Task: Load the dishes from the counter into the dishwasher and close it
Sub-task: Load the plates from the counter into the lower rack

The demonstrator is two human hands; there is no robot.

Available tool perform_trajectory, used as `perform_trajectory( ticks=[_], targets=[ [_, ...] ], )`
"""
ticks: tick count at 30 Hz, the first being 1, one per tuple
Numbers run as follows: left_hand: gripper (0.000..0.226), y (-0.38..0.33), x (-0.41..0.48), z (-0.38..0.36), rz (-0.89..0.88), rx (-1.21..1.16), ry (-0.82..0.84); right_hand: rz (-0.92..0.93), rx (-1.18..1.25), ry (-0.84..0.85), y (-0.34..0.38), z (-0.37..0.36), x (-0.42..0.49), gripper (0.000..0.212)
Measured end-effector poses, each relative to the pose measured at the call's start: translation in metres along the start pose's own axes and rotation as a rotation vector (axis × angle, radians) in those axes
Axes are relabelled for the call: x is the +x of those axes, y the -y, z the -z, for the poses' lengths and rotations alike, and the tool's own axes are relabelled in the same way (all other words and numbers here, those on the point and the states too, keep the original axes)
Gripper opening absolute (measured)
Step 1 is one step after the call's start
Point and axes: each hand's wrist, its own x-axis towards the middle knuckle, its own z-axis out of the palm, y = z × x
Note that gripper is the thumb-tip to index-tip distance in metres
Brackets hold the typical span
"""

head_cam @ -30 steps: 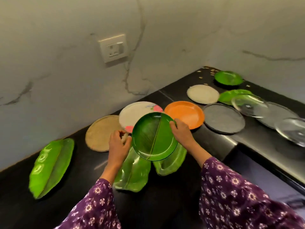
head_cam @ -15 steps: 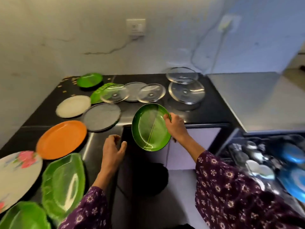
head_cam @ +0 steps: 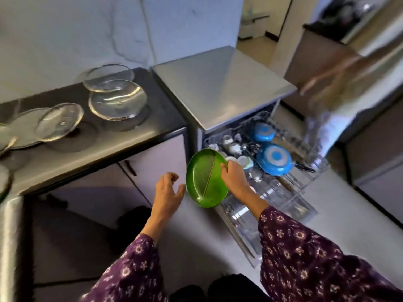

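Green in colour, the round leaf-patterned plate (head_cam: 206, 178) is held in the air, steeply tilted with its face toward the camera, just beside the near left corner of the wire rack (head_cam: 314, 162).

Right hand (head_cam: 234, 178): the grip is closed on the plate, fingers curled over its right rim.

Left hand (head_cam: 168, 190): the grip is slack, fingers loosely curled and holding nothing. It lies just beside the plate's left rim; contact cannot be determined.

The rack is drawn out of the steel-topped dishwasher (head_cam: 218, 83) and carries two blue pans (head_cam: 273, 159) and small white cups (head_cam: 234, 148).

Clear glass plates (head_cam: 117, 103) rest on the dark tabletop (head_cam: 165, 114) to the left.

A second person's blurred hand (head_cam: 327, 77) shows at upper right.
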Motion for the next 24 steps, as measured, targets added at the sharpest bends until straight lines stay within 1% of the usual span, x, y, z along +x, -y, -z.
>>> perform_trajectory(
  ticks=[4, 7, 12, 15, 16, 19, 24],
  targets=[
    [0.023, -0.036, -0.01, -0.076, -0.08, -0.011, 0.133, -0.157, 0.006, -0.079, -0.074, 0.042, -0.003, 0.028],
    [0.021, -0.058, -0.02, -0.122, -0.154, 0.011, 0.268, -0.247, -0.002, -0.156, -0.119, 0.072, -0.01, 0.027],
    [0.023, -0.091, -0.029, -0.19, -0.357, 0.03, 0.434, -0.423, 0.055, -0.302, -0.181, 0.109, -0.029, 0.033],
    [0.028, -0.102, -0.029, -0.231, -0.419, 0.139, 0.639, -0.51, 0.097, -0.405, -0.215, 0.12, -0.036, 0.032],
    [0.029, -0.106, -0.029, -0.242, -0.459, 0.191, 0.681, -0.53, 0.114, -0.437, -0.225, 0.122, -0.037, 0.031],
    [0.033, -0.113, -0.028, -0.28, -0.575, 0.303, 0.763, -0.597, 0.164, -0.514, -0.259, 0.123, -0.038, 0.027],
    [0.04, -0.1, -0.025, -0.346, -0.688, 0.456, 0.856, -0.691, 0.228, -0.586, -0.305, 0.112, -0.038, 0.019]
  ],
)
